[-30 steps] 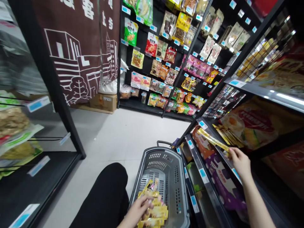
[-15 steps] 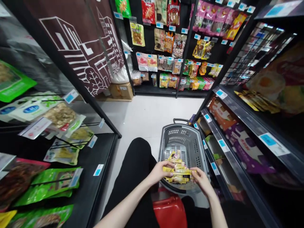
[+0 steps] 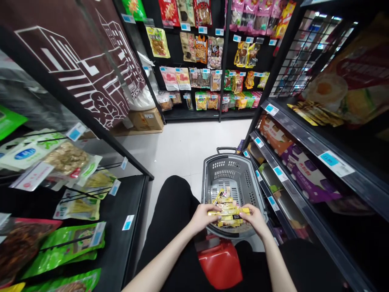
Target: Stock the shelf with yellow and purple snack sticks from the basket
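My left hand [image 3: 202, 217] and my right hand [image 3: 254, 219] are closed on the two ends of a bundle of yellow stick packets [image 3: 228, 214], held over the near end of a grey shopping basket [image 3: 234, 170]. More yellow packets [image 3: 223, 198] lie loose on the basket's floor. A row of the same yellow sticks [image 3: 313, 113] lies on the upper right shelf. My black-trousered knee [image 3: 174, 202] is just left of the basket.
A red stool [image 3: 220, 263] sits under me. Black shelves with price tags run along the right [image 3: 304, 142] and left [image 3: 127, 202], holding snack bags. A brown printed curtain [image 3: 91, 61] and a cardboard box [image 3: 146, 119] stand ahead on the left, a snack wall [image 3: 206, 61] at the back.
My right hand came off the upper right shelf down to the basket and joined my left hand on the yellow packets. The view tilted down and the bundle was drawn together.
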{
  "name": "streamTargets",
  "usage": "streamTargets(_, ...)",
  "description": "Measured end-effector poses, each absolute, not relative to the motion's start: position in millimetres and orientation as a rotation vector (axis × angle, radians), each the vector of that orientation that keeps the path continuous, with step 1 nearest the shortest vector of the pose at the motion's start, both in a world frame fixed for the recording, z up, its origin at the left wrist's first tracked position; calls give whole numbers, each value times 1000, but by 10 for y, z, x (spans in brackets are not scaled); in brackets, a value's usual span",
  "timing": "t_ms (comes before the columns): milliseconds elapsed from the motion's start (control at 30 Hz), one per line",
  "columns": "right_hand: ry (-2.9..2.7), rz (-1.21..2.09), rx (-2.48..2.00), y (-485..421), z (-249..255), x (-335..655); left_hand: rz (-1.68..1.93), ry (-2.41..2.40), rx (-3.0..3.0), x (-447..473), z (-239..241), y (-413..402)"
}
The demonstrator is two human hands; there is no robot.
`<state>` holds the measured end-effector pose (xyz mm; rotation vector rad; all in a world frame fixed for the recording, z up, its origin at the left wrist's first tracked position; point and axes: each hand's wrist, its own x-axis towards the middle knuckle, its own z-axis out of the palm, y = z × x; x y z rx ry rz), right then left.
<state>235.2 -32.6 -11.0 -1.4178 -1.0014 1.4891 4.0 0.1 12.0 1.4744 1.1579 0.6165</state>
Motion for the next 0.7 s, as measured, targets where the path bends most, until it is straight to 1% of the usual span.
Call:
streamTargets(100, -999, 1488, -1374, -318, -109, 2321, 660, 1178, 1433, 52, 123, 7)
streamTargets(200, -920, 1506, -1358, -306, -133, 2287, 663, 1159, 1231, 77, 114, 14)
streamTargets(333, -774, 1567, -1337, -289, -146, 2288, 637, 989, 900, 101, 89, 21)
streamTargets(467, -621, 1586, -1271, -280, -132, 2343, 603, 797, 730, 78, 129, 16)
streamTargets(600, -477, 1620, -1254, -288, -164, 2401, 536, 633, 717, 60, 204, 0)
streamTargets(700, -518, 1630, -1362, -303, -181, 2431, 527, 694, 882, 81, 180, -11)
